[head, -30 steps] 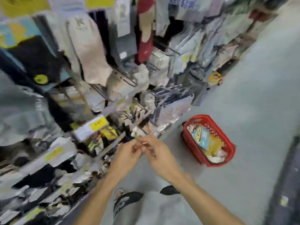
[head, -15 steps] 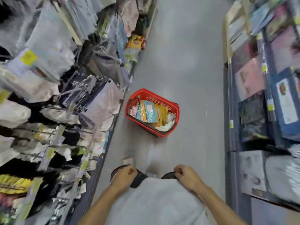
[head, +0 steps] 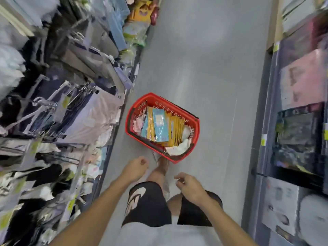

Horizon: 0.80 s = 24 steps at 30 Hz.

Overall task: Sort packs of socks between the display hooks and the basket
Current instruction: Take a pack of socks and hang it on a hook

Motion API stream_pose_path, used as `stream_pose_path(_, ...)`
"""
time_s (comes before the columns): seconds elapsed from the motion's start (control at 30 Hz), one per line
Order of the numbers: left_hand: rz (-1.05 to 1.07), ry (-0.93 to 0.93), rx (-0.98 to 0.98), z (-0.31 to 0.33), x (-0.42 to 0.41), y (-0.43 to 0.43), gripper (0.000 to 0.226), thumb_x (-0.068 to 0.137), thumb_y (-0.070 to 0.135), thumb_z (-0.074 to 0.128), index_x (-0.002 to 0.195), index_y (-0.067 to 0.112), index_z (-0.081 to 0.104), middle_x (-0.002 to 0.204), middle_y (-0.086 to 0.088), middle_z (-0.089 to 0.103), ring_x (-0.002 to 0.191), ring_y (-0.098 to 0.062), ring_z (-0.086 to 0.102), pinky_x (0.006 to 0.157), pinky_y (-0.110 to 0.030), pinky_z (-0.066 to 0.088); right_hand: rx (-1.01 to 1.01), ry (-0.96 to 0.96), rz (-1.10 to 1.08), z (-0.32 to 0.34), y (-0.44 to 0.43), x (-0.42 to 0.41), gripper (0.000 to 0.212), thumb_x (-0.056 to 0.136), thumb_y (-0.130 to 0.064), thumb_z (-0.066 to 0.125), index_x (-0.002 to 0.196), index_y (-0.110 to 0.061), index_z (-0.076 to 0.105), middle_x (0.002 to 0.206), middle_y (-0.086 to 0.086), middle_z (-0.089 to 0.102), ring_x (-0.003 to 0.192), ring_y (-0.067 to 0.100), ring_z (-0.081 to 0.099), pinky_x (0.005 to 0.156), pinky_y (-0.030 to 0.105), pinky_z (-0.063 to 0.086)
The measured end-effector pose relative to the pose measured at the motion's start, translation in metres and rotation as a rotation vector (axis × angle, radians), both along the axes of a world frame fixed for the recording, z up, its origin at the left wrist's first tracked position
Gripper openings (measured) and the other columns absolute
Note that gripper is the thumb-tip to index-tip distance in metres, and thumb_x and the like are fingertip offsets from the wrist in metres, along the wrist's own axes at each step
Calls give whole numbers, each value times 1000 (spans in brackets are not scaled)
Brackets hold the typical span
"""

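**Head view: basket (head: 196,127) on the floor, both hands empty**

Red, plastic, set on the grey floor (head: 204,64) in mid-aisle, just right of the rack's foot. Packed with sock packs standing on edge: a blue pack (head: 160,126) on top in the middle, a row of yellow packs (head: 178,129) to its right, white packs (head: 179,148) bunched in the near corner, something pale pink at the left wall.

Just below the near rim, a bare foot (head: 163,165), touching or nearly so; cannot tell which. Above the knees, black shorts (head: 147,203) with a white logo.

Left hand (head: 137,166) out over the floor, near the basket's near-left corner, fingers loosely curled, gripping nothing. Right hand (head: 190,188) lower, over the right thigh, fingers likewise loose and bent, gripping nothing. Well apart from each other, neither touching basket or packs.

Along the left, rows of display hooks (head: 83,89) hung thick with socks in white, black, lilac and grey, yellow price tags on the ends; heavily blurred. Along the right, a dark shelf (head: 300,132) with flat packaged goods, pink and black.
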<state>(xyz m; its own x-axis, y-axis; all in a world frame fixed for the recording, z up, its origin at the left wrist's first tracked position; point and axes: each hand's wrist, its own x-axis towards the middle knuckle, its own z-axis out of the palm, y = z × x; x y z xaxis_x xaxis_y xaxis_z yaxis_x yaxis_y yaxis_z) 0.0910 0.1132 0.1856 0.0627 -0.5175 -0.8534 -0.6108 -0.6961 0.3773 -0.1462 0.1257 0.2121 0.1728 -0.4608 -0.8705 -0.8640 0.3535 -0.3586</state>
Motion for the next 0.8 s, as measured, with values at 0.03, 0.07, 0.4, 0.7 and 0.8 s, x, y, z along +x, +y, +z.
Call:
stream_pose_path(0.03,14,1,-9,-15,-1,-23,16,98,26,56,104,13,64,106,-7,70,103,-29,65,89,-37,50,-4,-7,37,-14,-21,5,30,99,-28,47,126,-29,61,122,-4,67,111,19,62,80,25,43)
stream_pose_path(0.07,34,-3,-17,-31,-1,-45,19,97,27,56,110,15,63,108,-1,68,106,-25,63,91,-35,49,-11,-18,60,-29,-42,10,28,99,-28,46,123,-29,61,118,-6,68,110,18,62,77,24,39)
stream_pose_path(0.4,297,-151,63,-287,8,-187,61,91,23,65,142,2,40,137,-17,52,129,-34,52,100,-37,45,-74,-110,-149,-268,-185,64,33,98,-17,54,130,-17,59,123,2,67,112,20,64,92,29,48)
stream_pose_path(0.7,291,-315,26,-372,2,-169,63,76,49,73,128,20,51,130,-3,49,122,-26,49,100,-40,40,-32,-116,-294,-370,-180,75,48,98,-20,55,144,-17,43,145,5,46,127,21,54,105,46,48)
stream_pose_path(0.8,346,-224,-56,-365,-4,-165,42,80,44,71,112,24,52,114,3,50,102,-17,54,84,-34,47,-34,-146,-387,-370,-181,76,45,100,-37,52,142,-22,44,145,-2,47,125,16,54,103,44,50)
